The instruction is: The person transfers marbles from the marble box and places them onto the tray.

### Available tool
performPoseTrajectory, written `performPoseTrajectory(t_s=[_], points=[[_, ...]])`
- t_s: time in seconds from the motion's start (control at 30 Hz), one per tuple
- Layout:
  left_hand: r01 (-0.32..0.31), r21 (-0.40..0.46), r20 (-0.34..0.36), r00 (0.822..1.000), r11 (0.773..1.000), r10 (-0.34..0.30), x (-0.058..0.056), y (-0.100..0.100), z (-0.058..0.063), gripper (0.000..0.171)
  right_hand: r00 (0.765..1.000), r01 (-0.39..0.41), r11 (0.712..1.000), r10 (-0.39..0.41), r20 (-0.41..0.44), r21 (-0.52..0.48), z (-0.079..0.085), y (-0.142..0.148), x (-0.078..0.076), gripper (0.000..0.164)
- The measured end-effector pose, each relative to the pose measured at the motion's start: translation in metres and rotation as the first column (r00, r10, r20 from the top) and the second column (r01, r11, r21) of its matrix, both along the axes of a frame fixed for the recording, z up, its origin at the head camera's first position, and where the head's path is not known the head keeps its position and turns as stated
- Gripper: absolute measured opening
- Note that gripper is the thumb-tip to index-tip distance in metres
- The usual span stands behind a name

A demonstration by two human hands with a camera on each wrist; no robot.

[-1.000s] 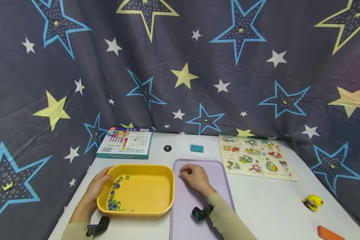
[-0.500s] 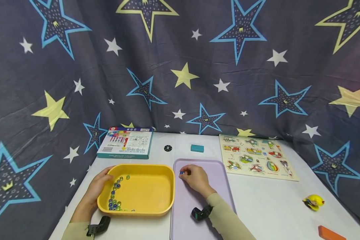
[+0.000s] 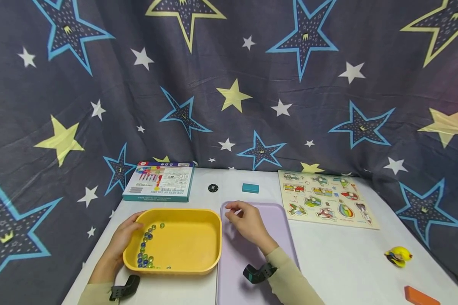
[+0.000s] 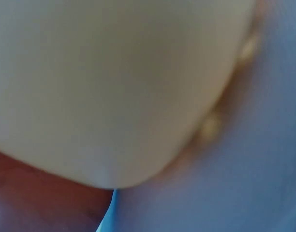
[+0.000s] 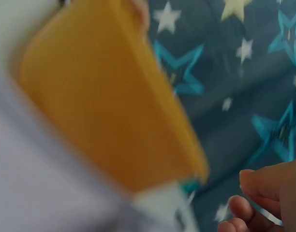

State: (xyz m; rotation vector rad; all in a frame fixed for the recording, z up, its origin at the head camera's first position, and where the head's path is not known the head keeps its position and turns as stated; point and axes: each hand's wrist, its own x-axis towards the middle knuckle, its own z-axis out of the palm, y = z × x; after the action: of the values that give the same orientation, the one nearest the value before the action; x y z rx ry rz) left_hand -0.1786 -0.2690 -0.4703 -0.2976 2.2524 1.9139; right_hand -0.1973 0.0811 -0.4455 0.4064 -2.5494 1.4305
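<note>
Yellow and deep-sided, a bin (image 3: 187, 237) sits on a white table (image 3: 336, 262), its nine o'clock rim held by a person's left hand (image 3: 122, 239), thumb over the edge and fingers outside; with the left wrist view badly blurred, we judge that grip from the head view alone. Inside, we see blue and green marbles (image 3: 143, 245) strung from the eleven o'clock side round to six, thickest near eight. Close by at the bin's three o'clock lies a purple tray (image 3: 233, 275). Over its eleven o'clock corner is the right hand (image 3: 248, 222), fingers loosely bent, thumb and forefinger parted, holding nothing that we can see. On a flat carton (image 3: 158, 182) at twelve we read, upside down, "FIVE SETS OF COLUMN BEADED BOXES." At one sits a black disc (image 3: 213, 187) with white markings; at two, a teal block (image 3: 250, 187). Between two and three, a picture board (image 3: 326, 199) carries vehicles and tiny, unreadable captions. Farther out at three rests a yellow-topped toy (image 3: 399, 256), an orange block (image 3: 421, 295) just past it clockwise.
</note>
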Motion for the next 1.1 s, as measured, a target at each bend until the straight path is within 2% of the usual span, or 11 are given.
performPoseTrajectory(t_s=[0.1, 0.17, 0.33, 0.47, 0.6, 0.77, 0.93, 1.1], points=[[0.0, -0.003, -0.004, 1.0, 1.0, 0.0, 0.0, -0.001, 0.0, 0.043, 0.993, -0.112, 0.994, 0.111, -0.028, -0.018, 0.019, -0.021, 0.013, 0.014], [0.001, 0.005, -0.007, 1.0, 1.0, -0.001, 0.0, -0.001, 0.0, 0.043, 0.98, -0.199, 0.98, 0.198, -0.028, -0.014, 0.027, -0.037, 0.021, 0.013], [0.013, 0.017, -0.024, 1.0, 1.0, -0.013, -0.002, 0.0, 0.001, 0.042, 0.933, -0.36, 0.932, 0.361, -0.005, 0.032, 0.03, -0.077, 0.04, 0.011], [0.018, 0.017, -0.022, 1.0, 1.0, -0.017, -0.003, 0.0, 0.001, 0.042, 0.89, -0.451, 0.888, 0.44, 0.116, 0.088, 0.023, -0.106, 0.046, 0.012], [0.016, 0.032, -0.005, 1.0, 0.999, -0.016, -0.003, 0.0, 0.0, 0.043, 0.83, -0.533, 0.837, 0.489, 0.269, 0.121, 0.013, -0.126, 0.048, 0.015], [0.02, 0.042, -0.008, 1.0, 0.999, -0.02, -0.003, -0.001, -0.001, 0.042, 0.781, -0.584, 0.805, 0.522, 0.343, 0.106, 0.004, -0.141, 0.047, 0.011], [0.022, 0.043, -0.021, 1.0, 0.999, -0.021, -0.002, -0.001, 0.0, 0.043, 0.749, -0.605, 0.792, 0.532, 0.396, 0.08, 0.001, -0.147, 0.043, 0.01], [0.017, 0.026, -0.013, 1.0, 1.0, -0.016, 0.0, -0.001, 0.002, 0.043, 0.737, -0.596, 0.8, 0.508, 0.446, 0.075, -0.002, -0.148, 0.043, 0.01]])
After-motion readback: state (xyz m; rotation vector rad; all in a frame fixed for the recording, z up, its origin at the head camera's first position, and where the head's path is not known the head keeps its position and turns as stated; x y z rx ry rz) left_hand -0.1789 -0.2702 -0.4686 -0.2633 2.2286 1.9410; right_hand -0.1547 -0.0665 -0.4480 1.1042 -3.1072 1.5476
